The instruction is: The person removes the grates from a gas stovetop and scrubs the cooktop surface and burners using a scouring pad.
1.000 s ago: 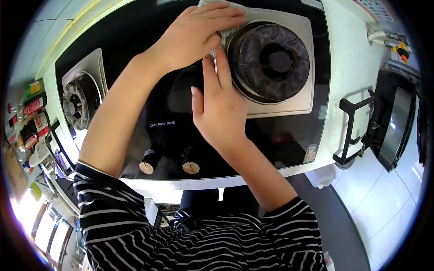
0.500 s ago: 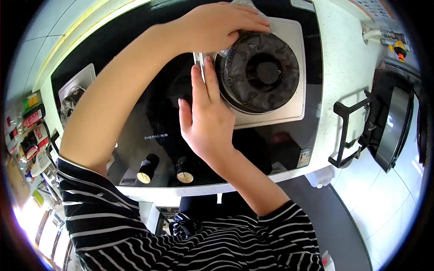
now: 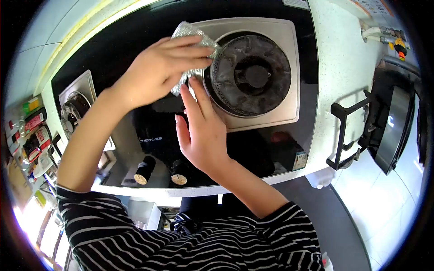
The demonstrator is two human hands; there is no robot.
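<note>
My left hand (image 3: pixel 165 67) holds a silvery, crinkled mesh cloth (image 3: pixel 192 34) under its fingers, at the left side of the right-hand burner (image 3: pixel 253 74). The cloth lies against the upper left edge of the square metal burner tray (image 3: pixel 271 115). My right hand (image 3: pixel 203 126) rests below it with fingers stretched out, their tips at the tray's left edge near the cloth. The index fingertip touches or nearly touches the cloth; which one I cannot tell. The burner is dark and ring-shaped with a round centre cap.
Two control knobs (image 3: pixel 179 174) stand at the front of the black glass cooktop (image 3: pixel 153 117). A second burner (image 3: pixel 74 110) sits at the left. On the white counter (image 3: pixel 332 67) to the right is a black pan support (image 3: pixel 343 131). Packaged goods (image 3: pixel 34 126) stand far left.
My left hand has moved left and nearer with the silvery cloth, from the burner's far side to its left side. My right hand stays nearly in place. The view has shifted slightly.
</note>
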